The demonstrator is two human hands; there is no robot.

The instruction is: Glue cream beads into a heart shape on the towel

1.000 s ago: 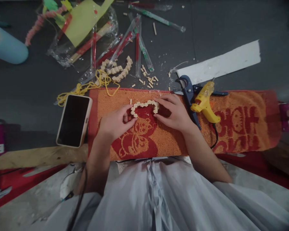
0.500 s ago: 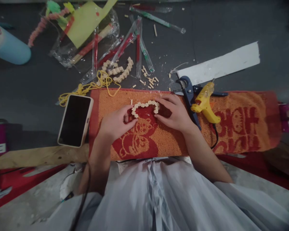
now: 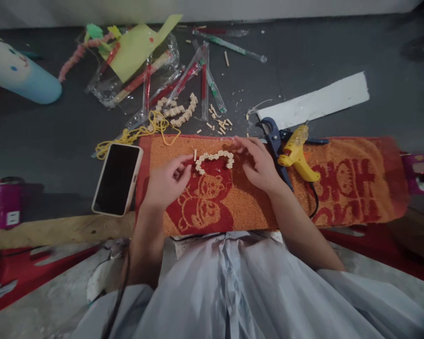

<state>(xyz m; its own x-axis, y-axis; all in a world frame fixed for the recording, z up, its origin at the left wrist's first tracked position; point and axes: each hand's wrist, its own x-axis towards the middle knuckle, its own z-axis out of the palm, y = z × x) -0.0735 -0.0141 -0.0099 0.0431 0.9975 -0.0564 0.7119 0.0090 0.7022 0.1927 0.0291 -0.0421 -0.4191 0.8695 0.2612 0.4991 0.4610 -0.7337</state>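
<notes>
A curved, wavy piece made of short wooden stick bits (image 3: pixel 215 156) lies on the orange and red towel (image 3: pixel 249 207). Just left of it, my left hand (image 3: pixel 167 182) has its fingers bent, thumb and index apart, and grips nothing that I can see. A single short wooden stick (image 3: pixel 195 155) is right by the left index fingertip; whether they touch is unclear. To the right, my right hand (image 3: pixel 259 165) is apart from the curved piece, thumb and fingers spread. Close beyond that hand are a dark blue cutter (image 3: pixel 273 139) and a yellow glue gun (image 3: pixel 298 153).
A phone (image 3: pixel 117 179) lies left of the towel. Yellow string (image 3: pixel 127 136), more curved wooden pieces (image 3: pixel 187 113), loose stick bits (image 3: pixel 223 125) and plastic-wrapped red sticks (image 3: pixel 204 84) spread behind it. A white strip (image 3: pixel 318 103) lies back right; a blue bottle (image 3: pixel 31 77) back left.
Both hands have come away from the curved piece, the left drawing leftward and the right rightward. The piece stays on the towel. The view has tilted up slightly.
</notes>
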